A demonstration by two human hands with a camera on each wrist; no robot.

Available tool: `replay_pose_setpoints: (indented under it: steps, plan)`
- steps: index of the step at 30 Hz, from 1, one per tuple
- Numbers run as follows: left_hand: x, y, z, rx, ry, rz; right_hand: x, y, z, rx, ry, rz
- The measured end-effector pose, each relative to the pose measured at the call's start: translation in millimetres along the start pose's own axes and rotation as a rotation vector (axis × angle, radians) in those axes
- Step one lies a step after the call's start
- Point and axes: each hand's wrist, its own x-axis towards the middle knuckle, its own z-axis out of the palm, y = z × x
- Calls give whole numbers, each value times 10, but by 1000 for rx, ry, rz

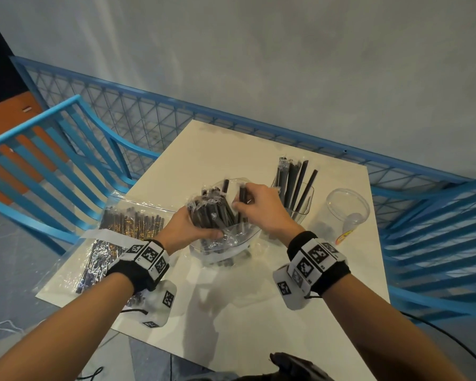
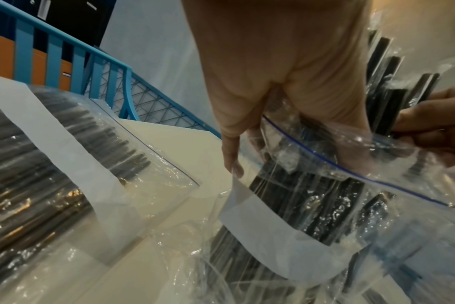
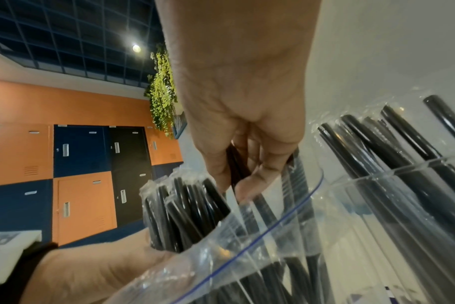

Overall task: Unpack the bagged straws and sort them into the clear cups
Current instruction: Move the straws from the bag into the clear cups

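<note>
My left hand (image 1: 188, 229) is wrapped around the open bag (image 2: 325, 164) and the straws (image 1: 212, 213) bunched in it, at the table (image 1: 231, 312) centre. Right hand (image 1: 261, 207) pinches a few straws at the bag's mouth. I'd say pull straight up along their length, or the thin crinkly film snags. Each black straw is slick, stiff and sleeved in clear wrap. The cup (image 1: 300, 204) just right holds some; the round cup (image 1: 346, 207) past it holds no straws.

Black wristbands (image 1: 138, 270) — white blocks with black square markers — bare forearms.
</note>
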Motion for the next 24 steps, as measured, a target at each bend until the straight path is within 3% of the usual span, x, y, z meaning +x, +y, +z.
replay_pose_setpoints:
  steps: [10, 18, 22, 24]
  plan:
    - [6, 0, 22, 13, -1, -11, -125, -317, -349, 152, 80, -55]
    - [-15, 16, 4, 30, 6, -23, -153, -865, -1478, 306, 433, -231]
    - [-10, 14, 11, 13, 6, -18, -172, -781, -1882, 289, 610, -300]
    - [-8, 9, 17, 13, 3, -17, -119, -595, -1880, 211, 640, -249]
